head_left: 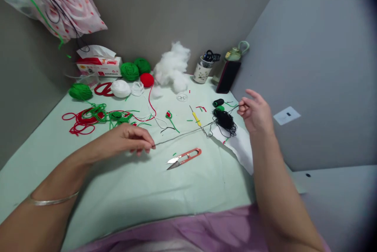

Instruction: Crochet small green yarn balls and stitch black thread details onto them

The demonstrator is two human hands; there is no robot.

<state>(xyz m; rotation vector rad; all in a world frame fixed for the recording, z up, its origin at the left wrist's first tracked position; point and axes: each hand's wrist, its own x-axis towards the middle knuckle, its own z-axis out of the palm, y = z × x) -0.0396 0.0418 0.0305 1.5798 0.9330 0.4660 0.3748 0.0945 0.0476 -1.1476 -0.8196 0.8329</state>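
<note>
A black thread (182, 136) stretches taut across the table between my two hands. My left hand (134, 139) pinches its near end over the left middle of the table. On the right, my right hand (255, 111) is raised, with thumb and fingertip closed on the thread and other fingers loosely bent. Beneath the thread's right part lies a tangled black yarn bundle (225, 122). A yellow-handled crochet hook (196, 119) rests under the line. Orange thread snips (188, 156) lie in front, blades pointing left. A small red and green crocheted piece (169, 115) is behind the thread.
Red and green yarn (88, 116) sprawls at left. Behind are a tissue box (100, 66), green yarn balls (129, 71), a white ball (120, 88), a red ball (147, 80) and stuffing (173, 65). A pen cup (203, 70) and dark phone (228, 77) stand back right.
</note>
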